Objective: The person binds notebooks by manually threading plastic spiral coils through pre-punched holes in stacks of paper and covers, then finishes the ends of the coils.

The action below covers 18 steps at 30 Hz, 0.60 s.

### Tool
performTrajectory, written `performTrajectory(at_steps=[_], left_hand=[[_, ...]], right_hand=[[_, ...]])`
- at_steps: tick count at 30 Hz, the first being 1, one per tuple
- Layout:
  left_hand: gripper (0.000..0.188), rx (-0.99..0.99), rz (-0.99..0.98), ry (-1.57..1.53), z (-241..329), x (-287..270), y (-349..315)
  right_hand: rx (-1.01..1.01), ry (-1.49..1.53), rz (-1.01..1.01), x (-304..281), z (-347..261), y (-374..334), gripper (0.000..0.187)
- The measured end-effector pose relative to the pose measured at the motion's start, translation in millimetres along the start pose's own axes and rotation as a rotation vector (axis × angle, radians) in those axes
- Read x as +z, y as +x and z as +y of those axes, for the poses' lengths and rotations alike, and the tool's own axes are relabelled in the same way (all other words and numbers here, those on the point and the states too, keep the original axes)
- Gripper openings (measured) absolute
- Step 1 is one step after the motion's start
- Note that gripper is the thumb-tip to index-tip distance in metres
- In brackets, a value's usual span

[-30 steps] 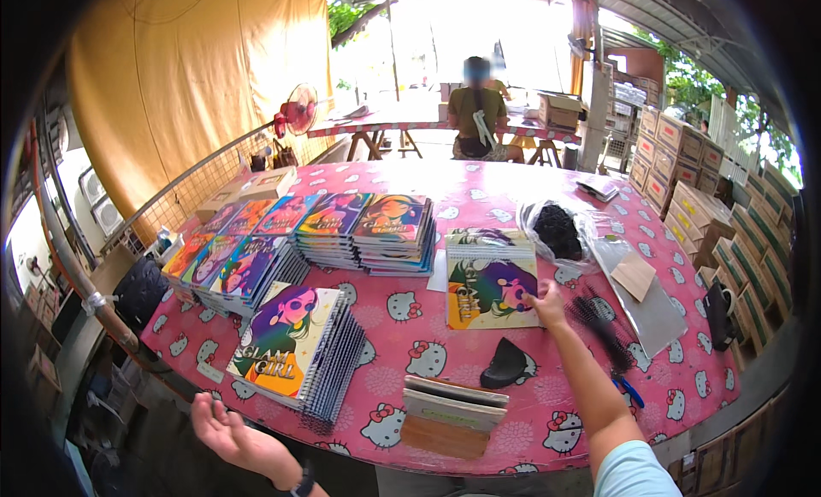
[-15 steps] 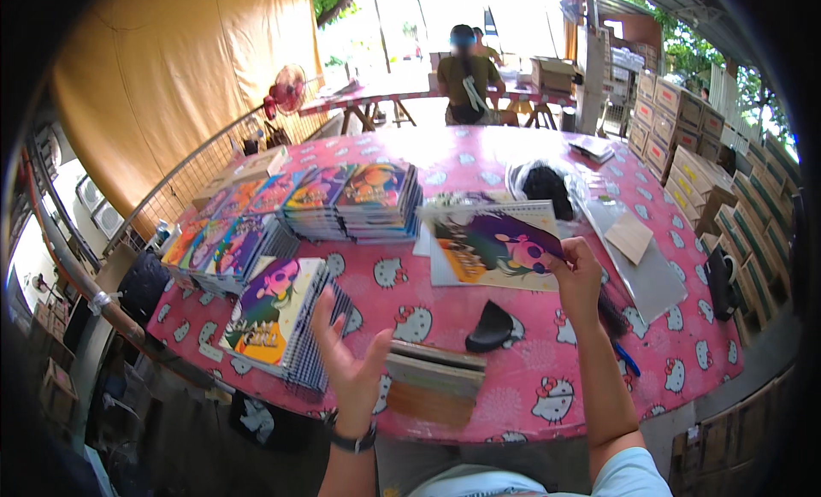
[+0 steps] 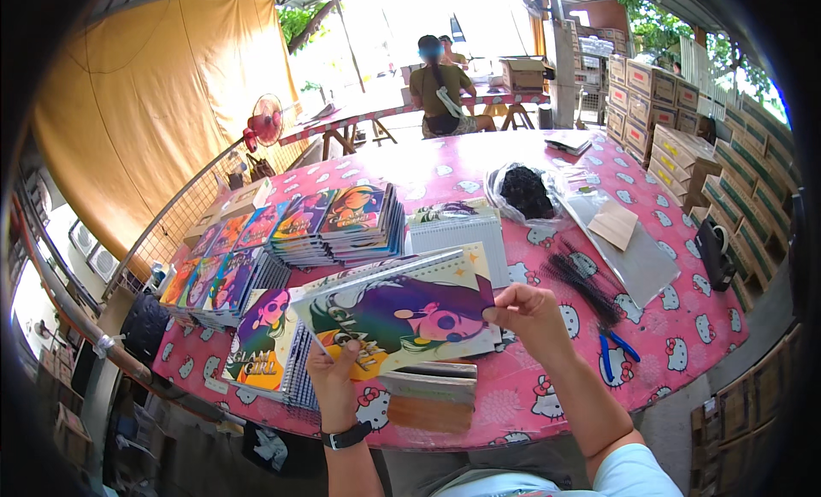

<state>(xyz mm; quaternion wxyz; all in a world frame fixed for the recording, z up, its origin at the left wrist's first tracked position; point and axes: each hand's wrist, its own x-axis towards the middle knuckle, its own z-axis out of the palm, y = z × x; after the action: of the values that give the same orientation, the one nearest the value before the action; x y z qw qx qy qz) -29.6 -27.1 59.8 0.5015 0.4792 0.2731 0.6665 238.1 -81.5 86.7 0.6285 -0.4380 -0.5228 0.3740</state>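
Note:
Both my hands hold a notebook [image 3: 410, 309] with an illustrated cover of a figure with long purple and green hair. My left hand [image 3: 336, 379], with a dark wristband, pinches its lower left corner, thumb on the cover. My right hand [image 3: 526, 313] grips its right edge between thumb and fingers. The notebook hangs tilted above the table. Just below it lies a wooden block [image 3: 430, 403]. A stack of spiral-bound notebooks [image 3: 261, 347] with the same kind of cover stands left of my left hand. Behind the held notebook lie loose lined pages [image 3: 462, 239].
More notebook stacks [image 3: 338, 219] fill the table's left side. On the right lie black wire coils [image 3: 586, 283], blue-handled pliers [image 3: 616, 357], a clear sheet [image 3: 643, 275] with a brown card [image 3: 612, 226], and a plastic bag of black coils [image 3: 524, 192]. Cartons [image 3: 654, 82] and a seated person [image 3: 440, 86] are beyond.
My right hand has brought the notebook nearer and to the left. My left hand, open and empty before, now grips its lower left corner. The dark curved piece is now covered from view.

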Motion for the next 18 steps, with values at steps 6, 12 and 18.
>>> performTrajectory(at_steps=[6, 12, 18], left_hand=[[0.023, 0.098, 0.167, 0.157, 26, -30, 9], [0.030, 0.163, 0.146, 0.131, 36, -48, 6], [0.029, 0.014, -0.018, 0.128, 5, -23, 5]], right_hand=[[-0.104, -0.206, 0.365, -71, 88, 92, 0.006], [-0.067, -0.787, 0.587, -89, 194, 125, 0.017], [-0.173, -0.332, 0.173, -43, 114, 71, 0.046]])
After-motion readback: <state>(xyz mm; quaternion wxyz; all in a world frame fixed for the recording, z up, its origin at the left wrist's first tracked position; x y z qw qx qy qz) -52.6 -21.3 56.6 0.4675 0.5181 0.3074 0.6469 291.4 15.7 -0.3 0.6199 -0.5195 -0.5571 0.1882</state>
